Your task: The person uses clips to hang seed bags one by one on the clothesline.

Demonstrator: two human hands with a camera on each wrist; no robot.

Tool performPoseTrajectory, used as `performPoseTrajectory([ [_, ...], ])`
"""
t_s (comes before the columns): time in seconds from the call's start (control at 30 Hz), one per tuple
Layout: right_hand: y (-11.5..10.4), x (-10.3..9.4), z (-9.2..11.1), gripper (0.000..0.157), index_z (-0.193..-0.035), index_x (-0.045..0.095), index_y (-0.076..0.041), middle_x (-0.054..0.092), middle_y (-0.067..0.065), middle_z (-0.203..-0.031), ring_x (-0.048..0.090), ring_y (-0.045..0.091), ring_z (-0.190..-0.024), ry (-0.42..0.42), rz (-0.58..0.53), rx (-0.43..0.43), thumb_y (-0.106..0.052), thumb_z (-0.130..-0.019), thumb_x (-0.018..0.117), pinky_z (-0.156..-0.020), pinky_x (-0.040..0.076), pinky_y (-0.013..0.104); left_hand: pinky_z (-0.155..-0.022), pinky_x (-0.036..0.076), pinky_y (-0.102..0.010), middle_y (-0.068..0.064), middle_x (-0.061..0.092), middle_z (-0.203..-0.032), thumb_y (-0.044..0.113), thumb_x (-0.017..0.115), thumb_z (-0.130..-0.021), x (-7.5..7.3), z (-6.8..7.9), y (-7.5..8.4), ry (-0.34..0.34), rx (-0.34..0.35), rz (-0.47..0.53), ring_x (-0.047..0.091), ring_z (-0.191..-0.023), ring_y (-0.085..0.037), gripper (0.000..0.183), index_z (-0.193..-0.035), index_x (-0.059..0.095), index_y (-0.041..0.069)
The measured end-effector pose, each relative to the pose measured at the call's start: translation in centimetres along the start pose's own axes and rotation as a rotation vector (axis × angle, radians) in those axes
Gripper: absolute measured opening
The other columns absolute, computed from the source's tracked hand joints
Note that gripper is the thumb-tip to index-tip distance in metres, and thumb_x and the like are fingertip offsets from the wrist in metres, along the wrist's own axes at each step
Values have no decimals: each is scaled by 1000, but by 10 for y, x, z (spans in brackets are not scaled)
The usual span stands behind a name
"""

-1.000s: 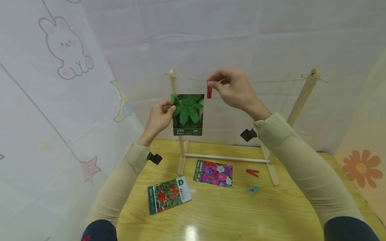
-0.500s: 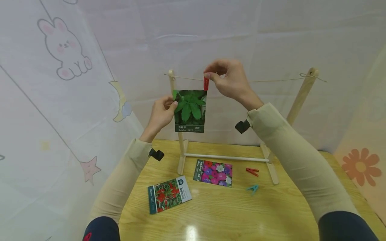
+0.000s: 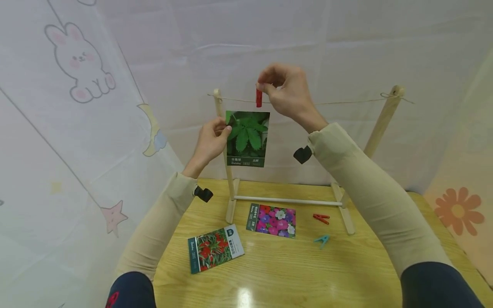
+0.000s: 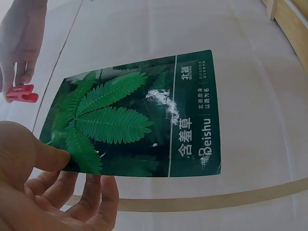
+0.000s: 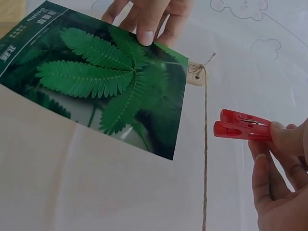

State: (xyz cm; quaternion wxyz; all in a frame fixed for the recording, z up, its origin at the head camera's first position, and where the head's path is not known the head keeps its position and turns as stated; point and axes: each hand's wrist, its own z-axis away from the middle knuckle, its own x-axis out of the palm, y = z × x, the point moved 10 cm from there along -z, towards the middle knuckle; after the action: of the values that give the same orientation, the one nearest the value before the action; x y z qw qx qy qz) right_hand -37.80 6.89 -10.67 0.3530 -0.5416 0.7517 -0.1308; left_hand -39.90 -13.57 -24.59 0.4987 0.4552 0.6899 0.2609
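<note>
My left hand (image 3: 212,140) pinches the left edge of a green seed packet (image 4: 120,120) with a feathery leaf picture, thumb in front and fingers behind. The packet hangs upright just below the string (image 5: 206,144), near the left post. My right hand (image 3: 286,92) pinches a red clothespin (image 5: 243,126) by its handle end, above the packet's top edge. In the right wrist view the clothespin's nose points toward the string and the packet, with a gap to both. From the head view, the clothespin overlaps the string.
A wooden frame with left post (image 3: 230,175) and right post (image 3: 381,124) carries the string. On the table (image 3: 285,273) lie a pink-flower packet (image 3: 275,220), a red-flower packet (image 3: 213,248), another red clothespin (image 3: 321,219) and a teal clothespin (image 3: 322,241). Printed curtains stand behind.
My right hand has moved up and left with the red clothespin, from beside the packet to above it. My left hand has brought the packet slightly up and right.
</note>
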Motion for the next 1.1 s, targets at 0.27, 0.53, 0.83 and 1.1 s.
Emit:
performPoseTrajectory([
  [0.27,-5,3,-6,6,-95,75,0,78,13,-96,69,11,-79,1,-14,4,0,-99,71,-75,53,24,-108,56,-51,-21,69,-139,16,60,-111,5,-4,5,-7,14,8,67,-129,-39,30,-136,66,1],
  [0.53,-5,11,-10,6,-95,75,1,78,15,-97,68,11,-78,0,-47,-12,-2,-99,72,-75,53,23,-110,53,-50,-19,70,-136,13,59,-111,-2,-5,7,10,59,27,65,-130,-35,24,-129,68,1],
  [0.83,1,16,-15,7,-96,75,1,79,15,-97,70,13,-79,-15,-61,-2,0,-100,70,-74,54,23,-104,58,-51,-22,70,-133,13,59,-111,-4,-8,9,24,72,62,67,-126,-37,25,-128,68,-1],
  [1.1,4,22,-15,7,-97,75,0,78,14,-97,67,13,-77,-31,-40,-4,-1,-101,69,-71,51,25,-97,60,-51,-21,71,-131,13,58,-111,-2,-7,7,26,79,82,68,-126,-37,23,-126,69,0],
])
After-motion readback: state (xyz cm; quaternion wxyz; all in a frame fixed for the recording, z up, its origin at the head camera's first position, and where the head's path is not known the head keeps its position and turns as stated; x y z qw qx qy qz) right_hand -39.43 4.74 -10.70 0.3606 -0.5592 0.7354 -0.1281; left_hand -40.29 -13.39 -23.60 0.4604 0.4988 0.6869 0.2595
